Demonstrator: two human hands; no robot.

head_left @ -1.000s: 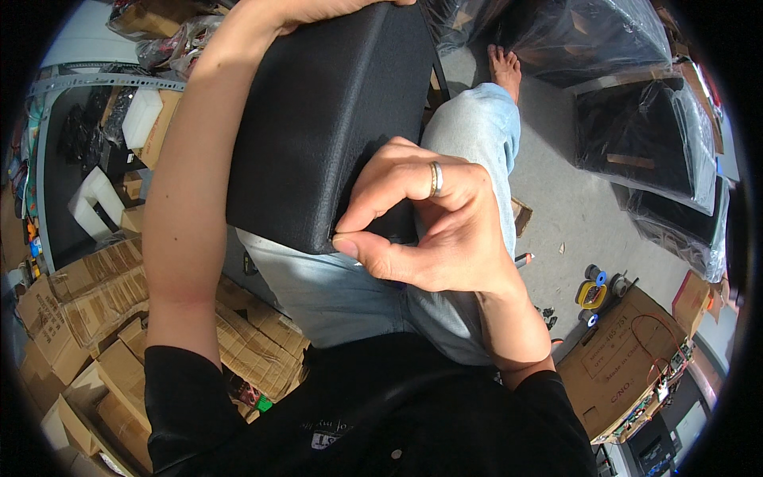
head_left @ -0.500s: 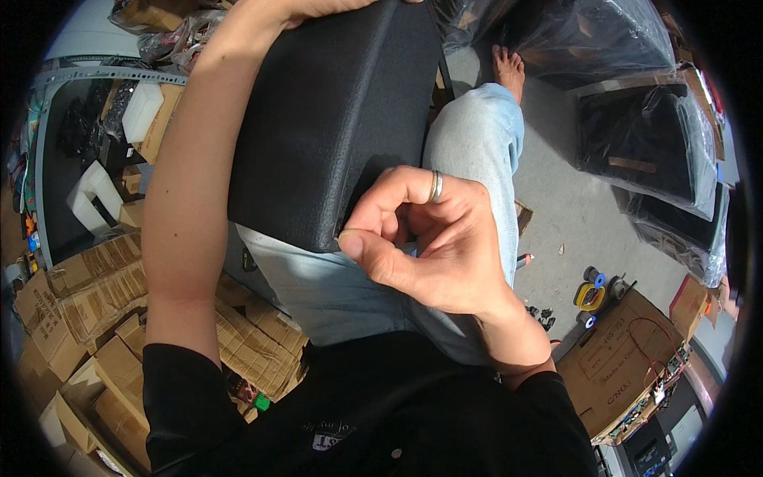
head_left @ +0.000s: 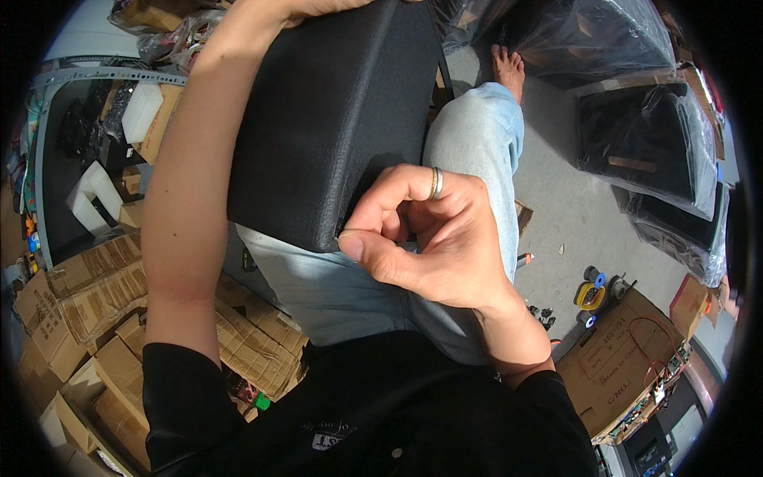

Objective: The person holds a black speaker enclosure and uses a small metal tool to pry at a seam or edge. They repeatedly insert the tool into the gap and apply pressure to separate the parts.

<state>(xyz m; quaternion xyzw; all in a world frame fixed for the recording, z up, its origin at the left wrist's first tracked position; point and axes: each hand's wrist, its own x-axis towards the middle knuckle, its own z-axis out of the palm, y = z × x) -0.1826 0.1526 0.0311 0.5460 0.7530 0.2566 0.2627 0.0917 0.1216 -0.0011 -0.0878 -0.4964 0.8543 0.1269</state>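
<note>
A black textured box-like piece (head_left: pixel 306 123) rests on my jeans-clad legs. My left hand (head_left: pixel 310 6) grips its far top end, with most fingers cut off or hidden at the frame's upper edge. The thumb and curled index finger of my right hand (head_left: pixel 433 238), which wears a ring, pinch at the box's near right corner; whether anything small is between the fingertips is too small to tell.
Flattened cardboard (head_left: pixel 95 294) lies at left, near a metal rack (head_left: pixel 48 119) with foam pieces. Plastic-wrapped black panels (head_left: pixel 636 143) stand at upper right. Blue-centred spools (head_left: pixel 592 298) and a large carton (head_left: pixel 616 358) with wires sit on the floor at right; my bare foot (head_left: pixel 507 73) is ahead.
The box has shifted slightly right. My right hand has moved slightly down and right, its index finger more curled, still pinching at the corner. Little differs over the last half second.
</note>
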